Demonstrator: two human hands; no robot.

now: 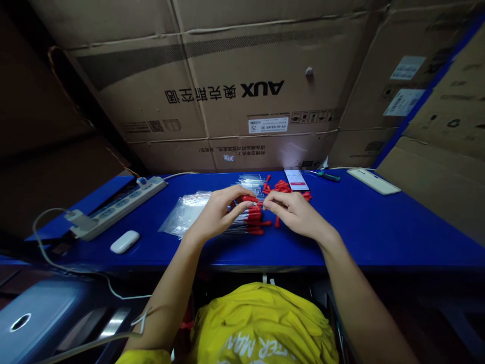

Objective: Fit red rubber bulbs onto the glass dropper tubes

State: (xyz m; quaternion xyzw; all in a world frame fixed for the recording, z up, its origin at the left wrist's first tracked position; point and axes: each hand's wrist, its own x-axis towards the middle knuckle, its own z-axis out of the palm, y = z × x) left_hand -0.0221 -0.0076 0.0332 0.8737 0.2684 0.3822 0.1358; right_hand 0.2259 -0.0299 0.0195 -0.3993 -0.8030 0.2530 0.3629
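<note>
Several red-handled rods (254,216) lie beside the left fingers (239,208); right fingers (278,198) nearby.

Covered rods, a pixelated patch and cropped edges around the worktop (379,227).
Near the worktop's middle, the left hand (217,212) covers part of the red-handled rods (254,222) and the right side of the clear plastic bags (185,212); whatever lies between it and the right hand (293,210) is too small to tell. By the far edge, a pixelated patch blurs the top of the phone (297,180), its screen text unreadable. Behind that edge, the picture's top cuts off the cardboard panel (246,60). Below the near edge, the picture's bottom crops the yellow shirt (265,313) and its lettering.
</note>
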